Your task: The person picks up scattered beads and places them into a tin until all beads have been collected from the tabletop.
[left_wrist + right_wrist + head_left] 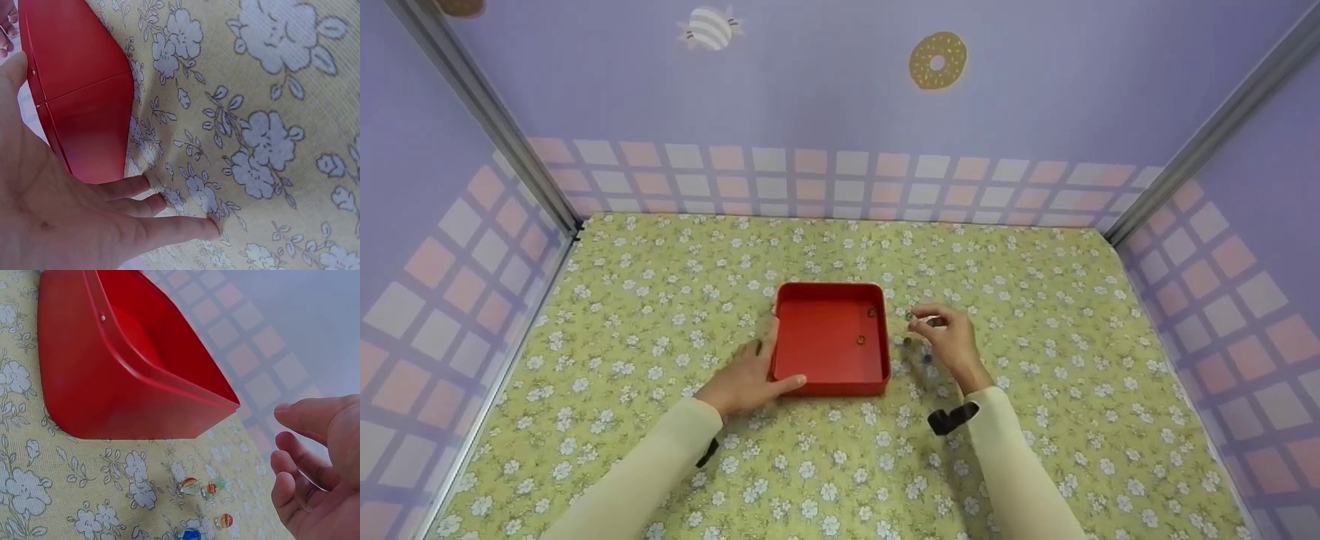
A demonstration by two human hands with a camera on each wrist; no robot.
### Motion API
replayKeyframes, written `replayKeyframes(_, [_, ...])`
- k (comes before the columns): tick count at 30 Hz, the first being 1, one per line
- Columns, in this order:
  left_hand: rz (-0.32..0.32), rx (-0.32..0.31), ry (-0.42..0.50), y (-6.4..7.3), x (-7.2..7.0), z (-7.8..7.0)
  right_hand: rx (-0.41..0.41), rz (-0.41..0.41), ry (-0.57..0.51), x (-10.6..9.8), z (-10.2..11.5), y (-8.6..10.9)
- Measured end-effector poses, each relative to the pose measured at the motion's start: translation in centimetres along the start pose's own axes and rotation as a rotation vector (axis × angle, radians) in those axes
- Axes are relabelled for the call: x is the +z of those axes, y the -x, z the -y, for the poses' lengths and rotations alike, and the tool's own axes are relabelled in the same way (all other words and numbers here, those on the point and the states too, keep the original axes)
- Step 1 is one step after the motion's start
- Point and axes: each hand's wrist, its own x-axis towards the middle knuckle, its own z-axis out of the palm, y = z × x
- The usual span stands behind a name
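A square red box [829,388], open at the top, stands on the flowered cloth. My left hand [746,379] rests against its near left corner, thumb over the front rim and fingers along the left side. Two small marbles [861,340] lie inside the box, towards its right wall. Right of the box, my right hand [951,341] hovers above the cloth with thumb and fingers bent. In the right wrist view a gap shows between thumb and fingertips, with nothing seen in it. Several glass marbles lie below, among them a blue marble [190,534] and an orange-striped marble [224,520].
Yellow-green flowered cloth [660,262] covers the tabletop. Purple walls with a pink and white check band [810,180] enclose the back and both sides, joined by grey metal posts [495,120] at the corners.
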Motion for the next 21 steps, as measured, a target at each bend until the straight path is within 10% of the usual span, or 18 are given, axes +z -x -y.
replayKeyframes(21, [-0.005,-0.004,0.001,-0.1,0.1,0.1,0.067,-0.037,0.055,-0.4,-1.4,0.1])
